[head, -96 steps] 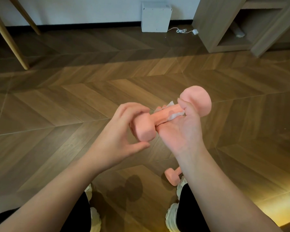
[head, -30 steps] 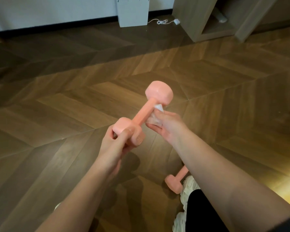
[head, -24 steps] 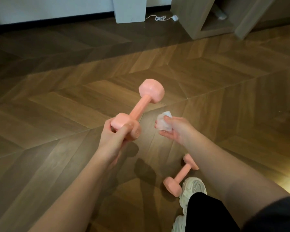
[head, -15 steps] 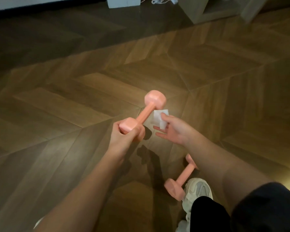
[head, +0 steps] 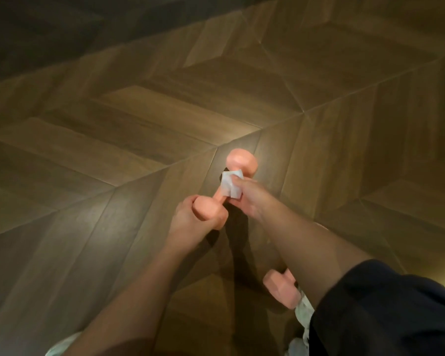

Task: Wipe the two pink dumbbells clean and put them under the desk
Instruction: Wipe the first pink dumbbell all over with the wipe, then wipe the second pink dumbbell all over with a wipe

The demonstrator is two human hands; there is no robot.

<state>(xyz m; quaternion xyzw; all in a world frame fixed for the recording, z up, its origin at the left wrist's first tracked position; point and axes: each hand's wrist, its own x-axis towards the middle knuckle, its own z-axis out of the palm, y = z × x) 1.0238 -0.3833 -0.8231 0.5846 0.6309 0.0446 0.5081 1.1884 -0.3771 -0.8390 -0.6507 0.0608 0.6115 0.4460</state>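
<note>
**Dim herringbone floor, one dumbbell up**

Wood floor (head: pixel 139 124) fills the view. Left hand (head: pixel 190 222) clenches the pink dumbbell's (head: pixel 242 163) near head. Just beyond that grip, right hand (head: pixel 244 199) pinches a white wipe (head: pixel 229 187) against the bar. Second dumbbell (head: pixel 280 289) lies on the floor behind both grips, half hidden by the right forearm.

dim, warm light here — a soft bright patch on the wooden floor (head: pixel 144 140) mid-frame, top left corner near black, dark shadows pooled lower centre — everything slightly soft, edges bowed.
</note>
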